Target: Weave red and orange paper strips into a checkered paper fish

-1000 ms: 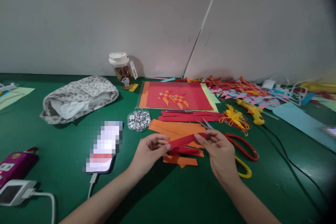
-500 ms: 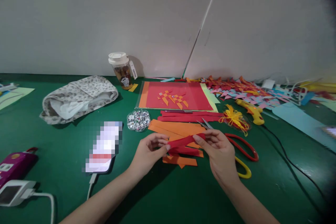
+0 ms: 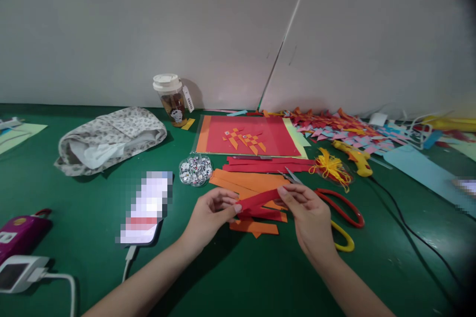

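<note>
A red paper strip [image 3: 259, 200] stretches between my two hands, tilted up toward the right. My left hand [image 3: 212, 212] pinches its left end between thumb and fingers. Its right end is gripped by my right hand [image 3: 308, 208]. Beneath the strip lie orange paper strips [image 3: 238, 184] and further red pieces. Scissors with a red and a yellow handle [image 3: 344, 240] rest partly hidden behind my right hand. Farther back, two small woven paper fish [image 3: 253, 142] lie on red paper sheets [image 3: 278, 131] in a clear sleeve.
Left of the strips sits a dish of googly eyes [image 3: 196, 171]. A charging phone [image 3: 147, 210], a patterned cloth bag [image 3: 111, 138] and a lidded cup [image 3: 171, 101] stand on the left. Rightward are yellow cord [image 3: 330, 166], a yellow glue gun [image 3: 353, 157] with trailing cable, and heaped paper pieces [image 3: 334, 126].
My right thumb and fingers have shifted slightly at the strip's right end. The left hand keeps its hold, and the things on the table stay where they were.
</note>
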`<state>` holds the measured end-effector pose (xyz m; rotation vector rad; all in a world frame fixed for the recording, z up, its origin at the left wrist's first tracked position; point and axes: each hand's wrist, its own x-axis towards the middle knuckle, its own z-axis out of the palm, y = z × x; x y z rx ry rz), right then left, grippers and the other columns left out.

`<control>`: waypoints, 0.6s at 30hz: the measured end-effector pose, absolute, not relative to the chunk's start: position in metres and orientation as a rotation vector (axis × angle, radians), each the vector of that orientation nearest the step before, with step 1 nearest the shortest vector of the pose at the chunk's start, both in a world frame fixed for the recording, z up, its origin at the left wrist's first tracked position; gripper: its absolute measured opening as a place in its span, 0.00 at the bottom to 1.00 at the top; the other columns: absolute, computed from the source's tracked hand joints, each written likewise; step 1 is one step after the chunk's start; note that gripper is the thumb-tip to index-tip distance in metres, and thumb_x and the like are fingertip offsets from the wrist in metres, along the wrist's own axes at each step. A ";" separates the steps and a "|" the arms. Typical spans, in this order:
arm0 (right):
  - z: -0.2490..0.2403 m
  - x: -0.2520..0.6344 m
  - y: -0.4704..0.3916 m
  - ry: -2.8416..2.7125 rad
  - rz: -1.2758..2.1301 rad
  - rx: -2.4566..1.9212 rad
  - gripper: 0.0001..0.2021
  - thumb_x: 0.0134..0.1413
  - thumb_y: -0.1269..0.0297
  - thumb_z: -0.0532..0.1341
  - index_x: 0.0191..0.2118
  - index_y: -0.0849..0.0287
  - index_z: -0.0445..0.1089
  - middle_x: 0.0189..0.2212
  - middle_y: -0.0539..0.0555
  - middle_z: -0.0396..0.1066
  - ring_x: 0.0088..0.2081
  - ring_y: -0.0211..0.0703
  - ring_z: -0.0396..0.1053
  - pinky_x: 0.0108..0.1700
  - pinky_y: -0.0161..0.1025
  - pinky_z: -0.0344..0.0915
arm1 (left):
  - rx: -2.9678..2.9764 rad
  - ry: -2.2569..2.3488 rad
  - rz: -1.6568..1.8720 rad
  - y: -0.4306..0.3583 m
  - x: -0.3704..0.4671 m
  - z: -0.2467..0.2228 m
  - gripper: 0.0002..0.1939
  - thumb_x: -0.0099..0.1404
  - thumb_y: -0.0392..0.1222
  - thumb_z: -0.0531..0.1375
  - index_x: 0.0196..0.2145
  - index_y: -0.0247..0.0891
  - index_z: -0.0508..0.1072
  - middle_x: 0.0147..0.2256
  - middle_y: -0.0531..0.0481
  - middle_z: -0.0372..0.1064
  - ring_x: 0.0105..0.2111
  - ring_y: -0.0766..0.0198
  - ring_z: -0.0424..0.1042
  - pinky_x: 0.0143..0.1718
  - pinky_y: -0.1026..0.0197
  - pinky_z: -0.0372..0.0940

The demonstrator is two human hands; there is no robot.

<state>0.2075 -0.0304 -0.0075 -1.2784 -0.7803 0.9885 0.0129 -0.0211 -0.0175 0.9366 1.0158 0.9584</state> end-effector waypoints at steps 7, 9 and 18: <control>-0.007 0.210 -0.029 -0.871 1.028 -1.295 0.12 0.35 0.60 0.71 0.26 0.60 0.72 0.20 0.50 0.72 0.21 0.38 0.70 0.27 0.37 0.71 | 1.095 0.955 0.805 -0.021 0.011 -0.015 0.12 0.48 0.36 0.67 0.32 0.33 0.73 0.28 0.50 0.70 0.27 0.67 0.69 0.31 0.64 0.65; -0.005 0.208 -0.030 -0.966 1.078 -1.311 0.12 0.34 0.59 0.71 0.24 0.60 0.72 0.18 0.50 0.71 0.20 0.38 0.69 0.25 0.37 0.71 | 1.174 0.926 0.738 -0.023 0.010 -0.013 0.12 0.48 0.37 0.67 0.33 0.33 0.75 0.30 0.47 0.72 0.30 0.64 0.70 0.35 0.61 0.65; -0.013 0.197 -0.037 -1.270 1.159 -1.327 0.08 0.40 0.60 0.69 0.26 0.59 0.73 0.24 0.52 0.74 0.27 0.40 0.71 0.30 0.35 0.68 | 1.205 0.886 0.561 -0.028 0.011 -0.013 0.09 0.54 0.44 0.64 0.24 0.35 0.76 0.21 0.53 0.69 0.21 0.70 0.64 0.26 0.66 0.58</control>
